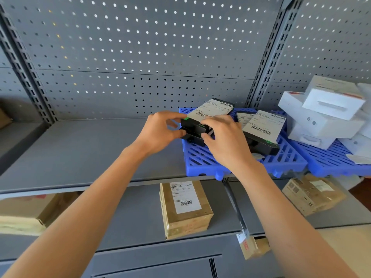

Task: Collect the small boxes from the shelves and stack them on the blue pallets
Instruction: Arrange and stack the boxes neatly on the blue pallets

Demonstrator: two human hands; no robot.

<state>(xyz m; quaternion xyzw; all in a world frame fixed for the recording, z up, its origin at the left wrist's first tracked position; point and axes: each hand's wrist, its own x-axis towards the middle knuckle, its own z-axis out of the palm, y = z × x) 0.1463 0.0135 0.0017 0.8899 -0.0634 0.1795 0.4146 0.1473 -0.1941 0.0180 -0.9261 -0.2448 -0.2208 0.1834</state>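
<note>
**Stack risk on pallet edge**

Hands work a two-high stack of flat black cardboard boxes w/ white shipping labels [202, 121], sitting at the left rear of the blue slatted plastic pallet [202, 159] on the grey metal shelf [80, 149]. Left hand [160, 131] pinches the stack's left end betw. thumb & fingers; right hand [222, 137] curls round its front. Top box sits skewed, so uneven release could slide it off. Neighbouring black box [261, 135] leans nearby; a nudge may shift it.

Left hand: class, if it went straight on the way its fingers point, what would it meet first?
The left hand points right at the black boxes stacked on the blue pallet; its fingertips already appear to touch them, so nothing lies between.
</note>
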